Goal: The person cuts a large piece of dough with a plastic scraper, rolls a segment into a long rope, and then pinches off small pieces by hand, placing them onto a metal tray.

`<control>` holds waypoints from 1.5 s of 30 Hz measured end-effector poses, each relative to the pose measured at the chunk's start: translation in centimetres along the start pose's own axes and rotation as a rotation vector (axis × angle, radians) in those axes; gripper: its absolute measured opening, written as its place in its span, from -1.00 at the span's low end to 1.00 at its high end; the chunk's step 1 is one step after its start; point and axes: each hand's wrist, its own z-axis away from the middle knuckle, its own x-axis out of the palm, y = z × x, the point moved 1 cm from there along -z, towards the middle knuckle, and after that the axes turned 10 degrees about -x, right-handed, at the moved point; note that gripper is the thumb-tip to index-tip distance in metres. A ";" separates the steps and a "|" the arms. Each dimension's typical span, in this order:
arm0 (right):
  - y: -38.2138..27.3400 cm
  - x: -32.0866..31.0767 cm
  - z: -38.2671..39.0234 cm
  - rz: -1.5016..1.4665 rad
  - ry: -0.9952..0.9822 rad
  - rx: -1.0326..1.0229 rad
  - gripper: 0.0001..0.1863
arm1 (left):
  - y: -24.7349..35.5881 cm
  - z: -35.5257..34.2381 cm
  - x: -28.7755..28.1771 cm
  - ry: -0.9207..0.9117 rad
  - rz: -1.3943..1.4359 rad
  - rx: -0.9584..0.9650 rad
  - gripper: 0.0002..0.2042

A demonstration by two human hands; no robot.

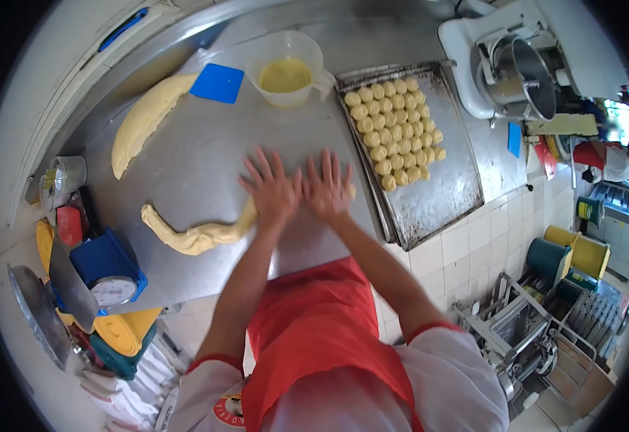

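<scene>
My left hand (273, 193) and my right hand (327, 191) lie flat side by side on the steel table, fingers stretched and spread. Under them runs a rope of pale yellow dough (203, 237). Its thick, uneven length curves out to the left of my left hand, and a small end shows past my right fingers. My palms hide the stretch between. Farther left and back sits a larger crescent-shaped slab of dough (145, 122). A blue flat dough scraper (217, 83) touches its far end.
A clear plastic jug (263, 86) with yellow liquid stands at the back. Right of my hands, stacked baking trays (453, 180) carry rows of small dough balls (394, 133). A mixer (519, 79) stands back right, a blue scale (131, 270) at the left edge. Another person (609, 160) is far right.
</scene>
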 end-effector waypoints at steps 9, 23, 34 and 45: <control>2.2 -3.5 4.6 -0.220 -0.190 -0.163 -0.39 | -3.7 4.9 1.6 -0.098 0.125 0.368 -0.33; 6.5 -5.4 9.4 -1.329 -0.025 0.457 -0.67 | 2.6 8.0 -1.9 -0.389 0.599 0.378 -0.47; -0.3 -8.9 7.2 -0.439 0.212 0.474 -0.66 | 7.3 6.6 -2.4 -0.611 0.298 0.388 -0.82; 5.0 -12.3 12.8 -1.413 -0.450 0.345 -0.77 | 7.6 3.4 -1.8 -0.758 0.187 0.379 -0.76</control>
